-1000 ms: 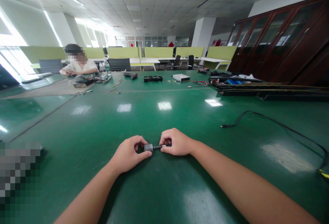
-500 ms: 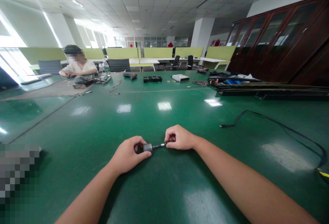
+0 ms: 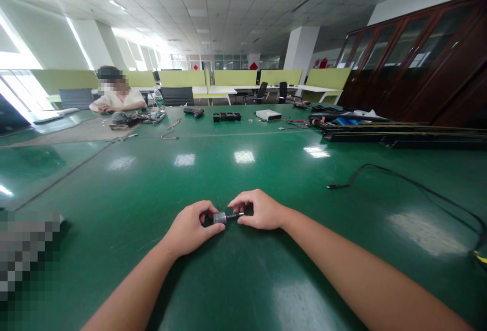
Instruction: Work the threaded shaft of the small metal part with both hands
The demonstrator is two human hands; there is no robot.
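A small grey metal cylinder with a thin black shaft (image 3: 219, 218) and a silver tip lies sideways, low over the green table. My left hand (image 3: 190, 227) is closed on the cylinder's body, thumb in front and fingers behind. At the shaft's other end is my right hand (image 3: 262, 210), with its index finger stretched out above the shaft and its thumb beside the tip. A gap shows between that finger and thumb. The inside of the right hand's curled fingers is hidden.
A black cable (image 3: 365, 166) lies at the right. Along the far side are a power drill (image 3: 194, 112), a black slotted part (image 3: 227, 117), a white box (image 3: 268, 115) and dark metal bars (image 3: 380, 133). A person (image 3: 117, 98) sits at the far left. A blurred-out object (image 3: 26, 250) is near left.
My right hand has shifted left along the shaft, and its finger and thumb have parted from their pinch. The small dark piece seen at its fingertips no longer shows. The left hand keeps its hold.
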